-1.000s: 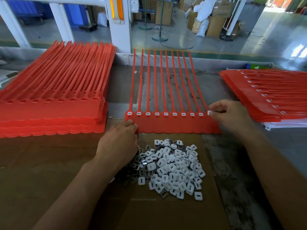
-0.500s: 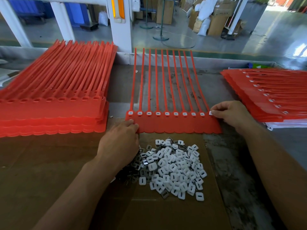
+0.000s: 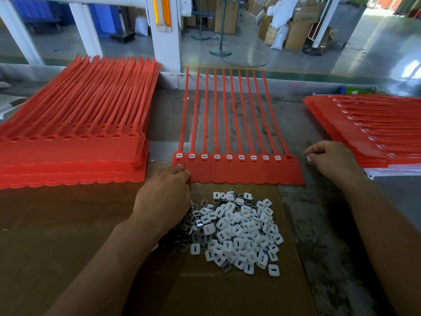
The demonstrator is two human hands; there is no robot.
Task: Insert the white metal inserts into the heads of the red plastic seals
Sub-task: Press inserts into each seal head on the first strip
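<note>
The seal strip (image 3: 239,173) lies on the desk (image 3: 319,224), tails pointing away; its rightmost head (image 3: 289,157) appears empty. Just to its right, the right hand (image 3: 332,163) keeps its grip pinched on a white insert (image 3: 308,158); the left hand (image 3: 166,197) presses the strip's left corner. Earlier the right hand touched that head; now it is apart.

Sunlit grey concrete floor (image 3: 376,42), white posts (image 3: 167,42), stacked cardboard boxes (image 3: 296,30).
</note>
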